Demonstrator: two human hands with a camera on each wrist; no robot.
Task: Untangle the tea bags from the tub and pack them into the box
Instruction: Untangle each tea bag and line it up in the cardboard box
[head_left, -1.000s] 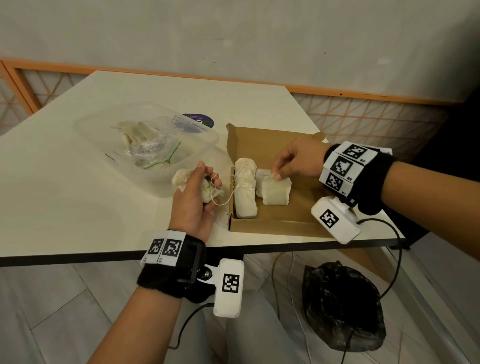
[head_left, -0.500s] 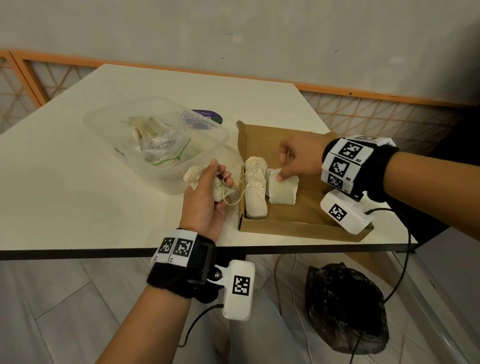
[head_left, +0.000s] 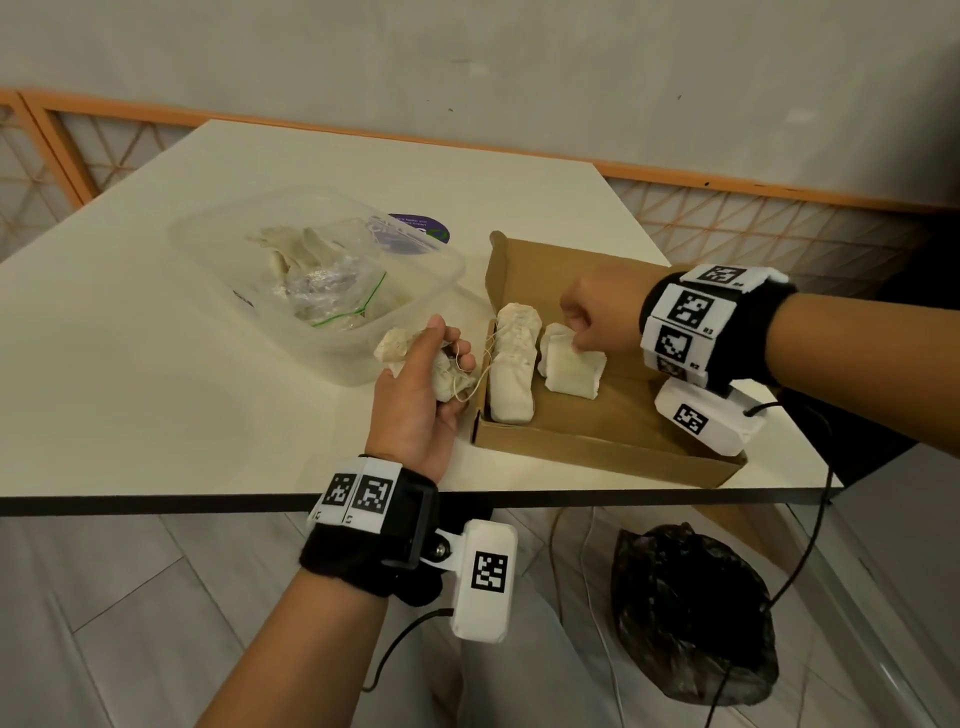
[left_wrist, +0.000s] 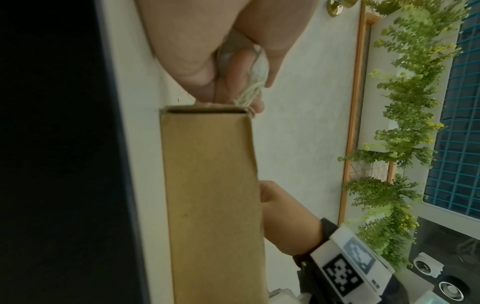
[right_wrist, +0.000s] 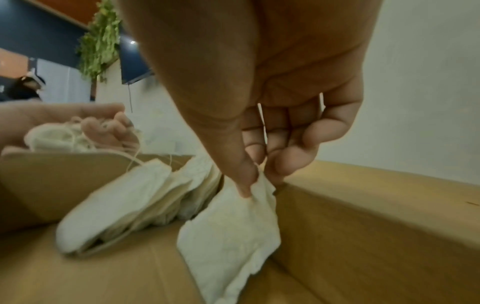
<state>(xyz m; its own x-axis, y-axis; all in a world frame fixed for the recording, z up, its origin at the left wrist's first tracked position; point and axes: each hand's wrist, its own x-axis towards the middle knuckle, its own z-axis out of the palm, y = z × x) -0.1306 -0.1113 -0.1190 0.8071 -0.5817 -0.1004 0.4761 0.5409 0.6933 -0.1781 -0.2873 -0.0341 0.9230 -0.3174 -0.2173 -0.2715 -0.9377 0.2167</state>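
An open brown cardboard box (head_left: 613, 426) lies near the table's front edge, right of a clear plastic tub (head_left: 415, 332). A row of white tea bags (head_left: 514, 364) stands along the box's left side. My right hand (head_left: 576, 338) pinches the top edge of one tea bag (head_left: 571, 371) (right_wrist: 233, 226) inside the box, thumb against fingers (right_wrist: 249, 179). My left hand (head_left: 436, 364) hovers between tub and box, gripping a clump of tangled tea bags (head_left: 447, 376) whose strings (head_left: 480, 374) trail over the box wall (left_wrist: 213, 195). More tea bags (head_left: 296, 249) lie in the tub.
A crumpled clear zip bag (head_left: 332, 291) with a green strip lies in the tub. A purple round sticker (head_left: 418, 234) shows behind it. A black bin bag (head_left: 691, 613) sits on the floor under the white table (head_left: 156, 389). An orange lattice rail (head_left: 779, 218) runs behind.
The right hand went from pressing the tea bag down with fingertips to pinching its top edge. The left hand has kept its clump; the camera view has shifted slightly.
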